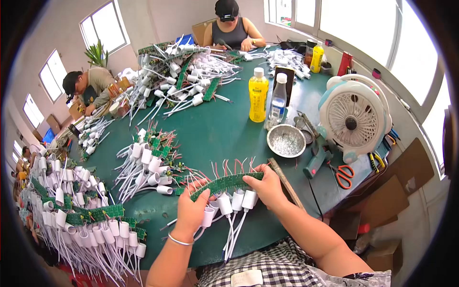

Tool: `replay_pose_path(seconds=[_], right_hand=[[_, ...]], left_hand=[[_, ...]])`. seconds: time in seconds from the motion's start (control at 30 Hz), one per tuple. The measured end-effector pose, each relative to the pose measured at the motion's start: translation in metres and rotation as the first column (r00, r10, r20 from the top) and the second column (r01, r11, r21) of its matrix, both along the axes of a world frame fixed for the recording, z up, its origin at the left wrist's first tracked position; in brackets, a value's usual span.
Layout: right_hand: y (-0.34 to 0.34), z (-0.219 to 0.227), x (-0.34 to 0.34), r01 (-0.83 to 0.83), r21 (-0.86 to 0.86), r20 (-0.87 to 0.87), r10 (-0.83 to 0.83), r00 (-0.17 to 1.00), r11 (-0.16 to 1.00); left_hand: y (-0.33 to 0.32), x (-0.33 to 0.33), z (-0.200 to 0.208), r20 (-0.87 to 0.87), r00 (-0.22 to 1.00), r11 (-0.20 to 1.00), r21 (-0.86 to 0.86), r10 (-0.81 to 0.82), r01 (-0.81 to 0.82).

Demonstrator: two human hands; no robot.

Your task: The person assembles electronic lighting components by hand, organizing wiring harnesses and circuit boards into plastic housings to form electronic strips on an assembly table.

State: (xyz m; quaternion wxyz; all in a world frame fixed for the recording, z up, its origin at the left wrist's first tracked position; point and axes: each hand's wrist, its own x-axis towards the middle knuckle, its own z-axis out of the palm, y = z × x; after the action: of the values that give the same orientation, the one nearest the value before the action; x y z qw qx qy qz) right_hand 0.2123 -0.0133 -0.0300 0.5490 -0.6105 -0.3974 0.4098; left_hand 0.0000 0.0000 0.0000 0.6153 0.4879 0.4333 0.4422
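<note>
A long green circuit board strip [225, 183] is stretched between my two hands above the green table, slightly bowed. My left hand [193, 208] pinches its left end, thumb on the near face. My right hand [267, 189] grips the other end in the same way. White cylindrical sockets [237, 200] hang below the strip, their white cables trailing down toward me. Thin red and white wires stick up along its far edge. Just beyond my left hand lies a pile of similar sockets and boards [152, 162]. Beside my right hand rests a wooden stick [287, 184].
More socketed boards [91, 234] fill the left edge, with a big heap [181, 76] farther back. To the right stand a metal bowl [286, 141], bottles [258, 95], a soldering-gun-like tool [318, 160], a fan [354, 119] and orange-handled scissors [344, 177]. Co-workers [231, 33] sit beyond.
</note>
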Motion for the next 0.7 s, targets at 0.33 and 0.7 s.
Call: replay_pose_path(seconds=[0.33,0.7], right_hand=[[-0.007,0.046,-0.010,-0.113,0.215,0.730,-0.083,0.679,0.970],[-0.010,0.080,-0.035,-0.767,0.164,-0.020,0.780,0.626,0.620]], left_hand=[[-0.010,-0.022,0.032,0.095,0.995,0.992,0.122,-0.019,0.008],[-0.016,-0.029,0.059,0.262,0.956,0.985,0.139,-0.134,0.100]])
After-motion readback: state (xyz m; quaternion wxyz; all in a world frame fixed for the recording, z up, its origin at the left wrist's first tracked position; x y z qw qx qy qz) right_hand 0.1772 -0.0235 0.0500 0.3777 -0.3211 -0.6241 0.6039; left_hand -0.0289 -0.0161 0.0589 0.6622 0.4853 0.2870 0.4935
